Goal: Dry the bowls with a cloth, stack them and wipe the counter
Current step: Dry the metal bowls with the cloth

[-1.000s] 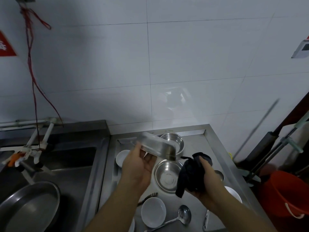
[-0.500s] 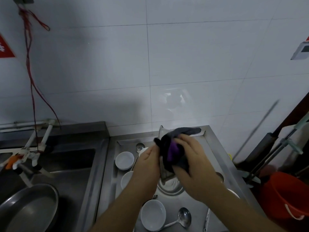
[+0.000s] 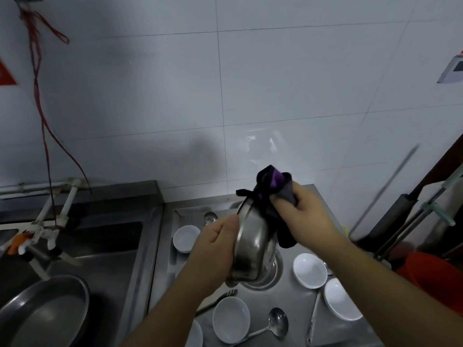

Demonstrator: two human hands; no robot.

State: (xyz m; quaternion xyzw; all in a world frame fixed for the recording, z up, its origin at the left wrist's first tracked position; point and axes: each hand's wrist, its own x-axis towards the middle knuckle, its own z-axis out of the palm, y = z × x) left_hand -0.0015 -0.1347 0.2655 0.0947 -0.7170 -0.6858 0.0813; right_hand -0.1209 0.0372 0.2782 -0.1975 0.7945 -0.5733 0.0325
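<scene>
I am in the drying step above the steel table point(image 3: 298, 329): my left hand point(image 3: 213, 251) has its grip curled round the rim of a steel bowl point(image 3: 253, 249) held on edge over another steel bowl point(image 3: 271, 274) that sits on the table, while my right hand point(image 3: 304, 216) has its grip clenched on the dark cloth point(image 3: 269, 196) pressed at the bowl's upper rim. Next, I judge, I must turn the bowl against the cloth, then nest it in the one below; it looks dull, shiny metal, with five small white bowls point(image 3: 230, 319) still lying around on the table.

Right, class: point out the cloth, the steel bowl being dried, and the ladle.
cloth point(image 3: 271, 194), head view, bunched part above the bowl's rim
steel bowl point(image 3: 253, 249), head view, outer wall
ladle point(image 3: 277, 322), head view, its scoop
</scene>
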